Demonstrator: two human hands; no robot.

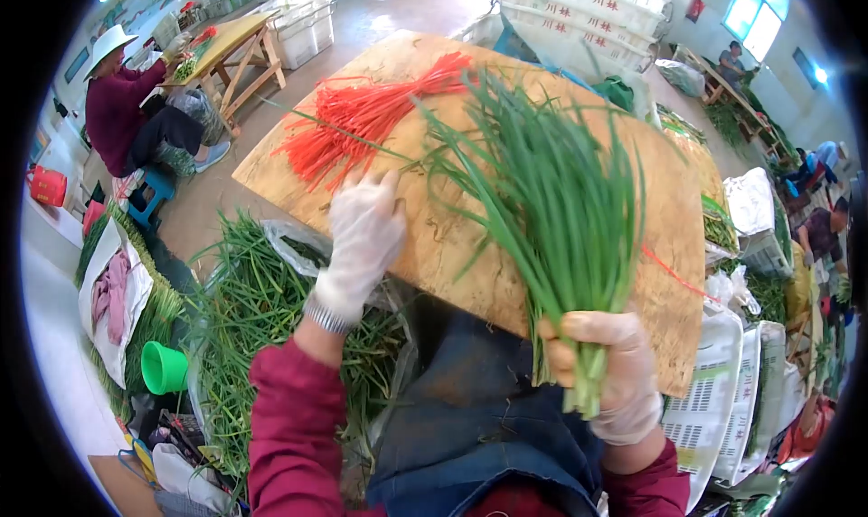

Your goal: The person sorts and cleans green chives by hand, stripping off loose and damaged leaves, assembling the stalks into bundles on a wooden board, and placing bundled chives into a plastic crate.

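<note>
Right hand [615, 372]: grips green bunch [565, 218]
Left hand [366, 220]: open, near red strips [362, 123]
Leaves [520, 142]: could splay, gripped so low

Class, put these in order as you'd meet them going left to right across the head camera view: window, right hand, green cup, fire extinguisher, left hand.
Green cup, left hand, right hand, fire extinguisher, window.

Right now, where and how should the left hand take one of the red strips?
Probably pinch one loose tip of the red strips from the near side: the tips fan apart toward the left hand, while the far end looks more bunched.
</note>
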